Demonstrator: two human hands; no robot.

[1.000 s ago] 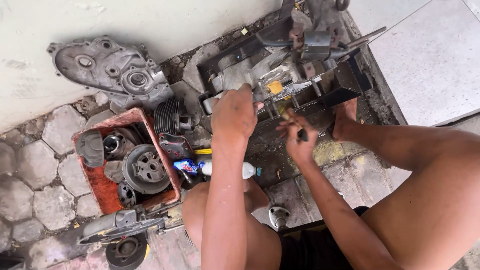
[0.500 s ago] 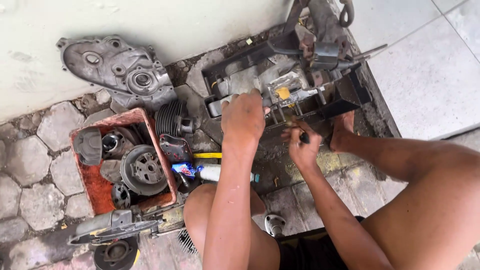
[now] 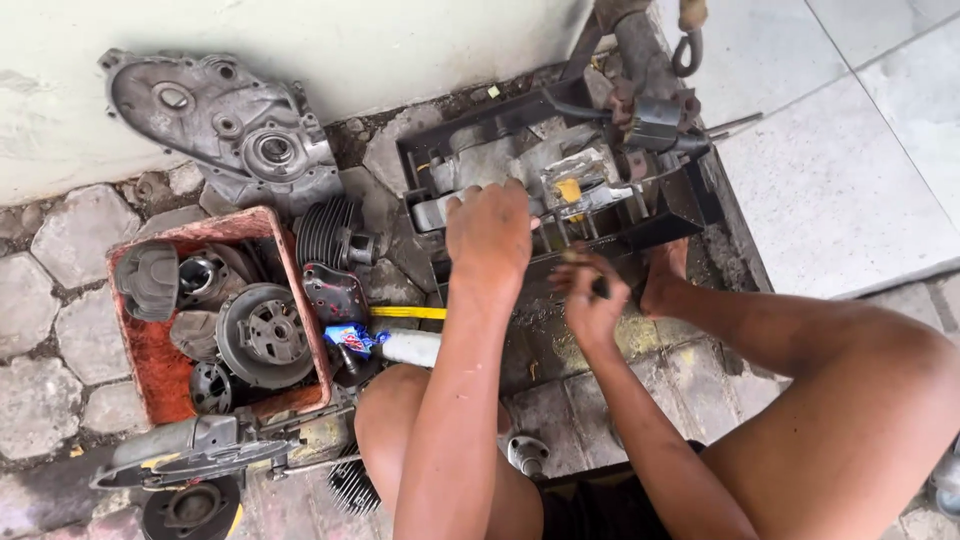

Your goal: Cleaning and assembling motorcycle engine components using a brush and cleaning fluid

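Observation:
A grey engine block (image 3: pixel 520 165) lies in a black metal frame (image 3: pixel 690 195) on the paved ground in front of me. My left hand (image 3: pixel 488 238) rests palm-down on the near edge of the engine, fingers spread over the casting. My right hand (image 3: pixel 592 295) is closed around a thin dark tool (image 3: pixel 600 285), held just below the engine near a yellow part (image 3: pixel 568 190). My bare foot (image 3: pixel 665 275) presses against the frame at the right.
A red crate (image 3: pixel 140 360) at the left holds a clutch drum, a cylinder and other engine parts. A grey engine cover (image 3: pixel 225 125) leans by the wall. A finned cylinder (image 3: pixel 325 232), a white tube (image 3: pixel 410 347) and a yellow-handled tool (image 3: pixel 405 312) lie between.
The view has shifted a little, so everything sits lower in frame. My left hand stays on the engine; my right hand with the tool has barely moved.

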